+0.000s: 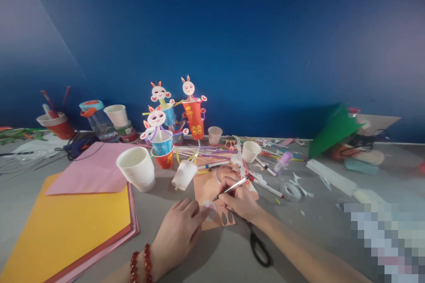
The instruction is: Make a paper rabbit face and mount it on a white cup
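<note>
My right hand point(241, 202) is closed around a slim pen point(237, 184), its dark tip down at a small white paper disc point(210, 213) with pink marks. My left hand point(179, 230), with red bead bracelets at the wrist, has curled fingers and pins the disc's left edge. Under the disc lies a sheet of orange paper point(203, 185) with leaf-shaped holes near its front edge. Black-handled scissors point(260, 250) lie partly beneath my right hand and forearm. Just beyond my left hand, a white paper cup point(184, 174) rests tipped over.
At left are yellow paper point(76, 221), pink paper point(93, 168) and stacked white cups point(136, 169). Rabbit-faced cup figures point(162, 141) stand behind, including a red one point(193, 119). Tape point(292, 191), a glue stick point(283, 162) and several markers lie right. A blue wall rises behind.
</note>
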A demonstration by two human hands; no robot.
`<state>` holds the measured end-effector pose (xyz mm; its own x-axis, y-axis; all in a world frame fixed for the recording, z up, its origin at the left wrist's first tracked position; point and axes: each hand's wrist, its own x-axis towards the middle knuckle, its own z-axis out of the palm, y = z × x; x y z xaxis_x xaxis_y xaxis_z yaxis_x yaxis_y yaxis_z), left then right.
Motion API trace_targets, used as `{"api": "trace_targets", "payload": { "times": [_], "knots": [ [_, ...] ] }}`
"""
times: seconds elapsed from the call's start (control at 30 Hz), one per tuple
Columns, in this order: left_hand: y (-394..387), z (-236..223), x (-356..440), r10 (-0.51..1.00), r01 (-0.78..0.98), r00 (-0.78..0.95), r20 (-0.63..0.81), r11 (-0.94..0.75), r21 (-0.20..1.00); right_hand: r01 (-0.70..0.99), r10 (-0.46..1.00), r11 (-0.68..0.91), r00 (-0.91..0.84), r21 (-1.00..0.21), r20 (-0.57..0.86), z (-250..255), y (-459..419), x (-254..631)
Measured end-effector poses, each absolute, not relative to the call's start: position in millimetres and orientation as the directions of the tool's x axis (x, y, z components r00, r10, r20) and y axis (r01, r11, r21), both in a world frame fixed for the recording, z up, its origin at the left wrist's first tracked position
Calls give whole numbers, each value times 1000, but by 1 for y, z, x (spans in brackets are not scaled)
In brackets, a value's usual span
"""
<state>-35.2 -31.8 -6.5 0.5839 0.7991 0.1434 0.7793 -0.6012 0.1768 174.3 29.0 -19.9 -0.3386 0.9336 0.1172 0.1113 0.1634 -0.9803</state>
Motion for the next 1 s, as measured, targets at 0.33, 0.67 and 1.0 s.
{"api": "trace_targets", "payload": {
  "times": [0.33,0.67,1.0],
  "knots": [
    [-32,-7,-35,771,757,610,182,-635,152,107,929,224,-325,-969,179,-37,30,165],
    [-32,-8,-36,781,765,613,121,-625,155,145,924,252,-330,-957,194,-36,29,164],
    [-32,-5,-35,784,766,611,109,-620,172,166,921,249,-344,-954,181,-38,30,165]
  ]
}}
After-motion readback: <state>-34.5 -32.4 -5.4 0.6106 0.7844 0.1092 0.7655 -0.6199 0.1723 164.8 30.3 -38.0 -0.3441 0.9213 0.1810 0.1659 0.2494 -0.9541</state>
